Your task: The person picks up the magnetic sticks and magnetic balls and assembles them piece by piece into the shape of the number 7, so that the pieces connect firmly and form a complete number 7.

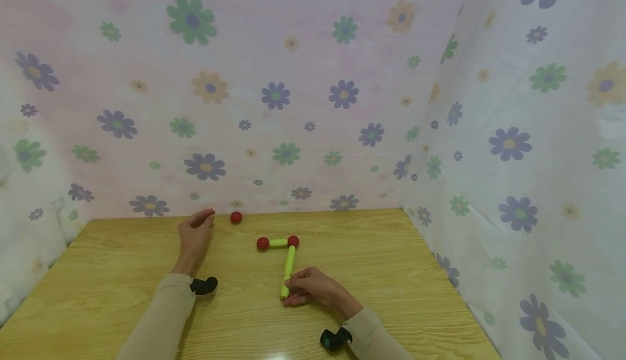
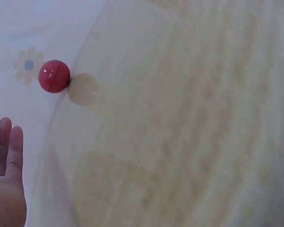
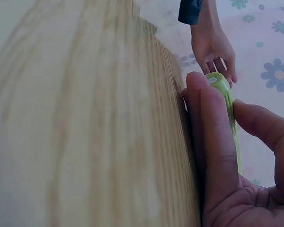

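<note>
My right hand (image 1: pixel 318 288) pinches the near part of a long yellow-green building rod (image 1: pixel 290 262) between thumb and fingers. A silvery disc shows in the end of that rod (image 3: pixel 219 81) in the right wrist view. At its far end is a red ball (image 1: pixel 293 241), from which a short yellow-green rod (image 1: pixel 278 243) runs left to a second red ball (image 1: pixel 263 243). My left hand (image 1: pixel 194 238) is over the back left of the table, fingers extended and holding nothing. A loose red ball (image 2: pixel 54 76) lies apart from its fingertips, to their right in the head view.
The wooden table (image 1: pixel 391 273) ends at the back against a flower-printed cloth (image 1: pixel 313 67). A similar cloth (image 1: pixel 538 186) hangs along the right side. Each wrist wears a black camera mount, the left one (image 1: pixel 204 285) and the right one (image 1: pixel 335 340).
</note>
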`<state>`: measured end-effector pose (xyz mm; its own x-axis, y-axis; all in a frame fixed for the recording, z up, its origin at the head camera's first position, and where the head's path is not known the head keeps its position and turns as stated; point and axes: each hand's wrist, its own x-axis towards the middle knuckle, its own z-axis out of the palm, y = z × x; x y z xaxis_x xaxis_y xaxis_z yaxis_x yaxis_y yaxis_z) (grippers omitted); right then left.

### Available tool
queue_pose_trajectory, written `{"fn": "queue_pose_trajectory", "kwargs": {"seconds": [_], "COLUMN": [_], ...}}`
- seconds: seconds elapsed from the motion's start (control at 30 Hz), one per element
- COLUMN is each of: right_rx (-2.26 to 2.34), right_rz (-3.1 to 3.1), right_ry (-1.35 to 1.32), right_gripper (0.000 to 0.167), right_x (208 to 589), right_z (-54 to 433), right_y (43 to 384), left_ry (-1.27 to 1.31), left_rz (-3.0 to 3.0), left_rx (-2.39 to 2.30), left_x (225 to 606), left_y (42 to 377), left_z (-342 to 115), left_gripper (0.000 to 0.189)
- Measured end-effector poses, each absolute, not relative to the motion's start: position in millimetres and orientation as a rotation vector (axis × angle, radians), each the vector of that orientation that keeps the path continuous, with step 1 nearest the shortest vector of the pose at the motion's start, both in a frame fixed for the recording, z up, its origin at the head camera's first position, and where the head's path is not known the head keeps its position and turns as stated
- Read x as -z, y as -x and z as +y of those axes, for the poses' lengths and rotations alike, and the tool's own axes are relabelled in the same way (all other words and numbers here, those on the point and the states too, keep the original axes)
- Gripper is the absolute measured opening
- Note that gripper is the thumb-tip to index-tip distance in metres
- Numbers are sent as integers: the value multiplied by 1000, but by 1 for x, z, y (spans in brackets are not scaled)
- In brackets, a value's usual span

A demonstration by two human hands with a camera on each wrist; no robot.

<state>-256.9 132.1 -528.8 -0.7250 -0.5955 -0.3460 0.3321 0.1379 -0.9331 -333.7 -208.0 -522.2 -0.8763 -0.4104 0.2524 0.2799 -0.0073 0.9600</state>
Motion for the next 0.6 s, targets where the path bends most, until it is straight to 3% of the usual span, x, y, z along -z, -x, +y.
{"fn": "queue_pose_trajectory", "kwargs": {"seconds": [0.6], "right_rx": [1665], "right_rz": [1706], "right_ry": [262], "right_gripper": [25], "right_x": [526], "right_z": [133], "right_y": [256], "left_ry": [186], "left_rz": [-2194], "left_rx": [1865], "left_x": [499], "left_y": [359], "left_z": [-200], "left_gripper": [39]}}
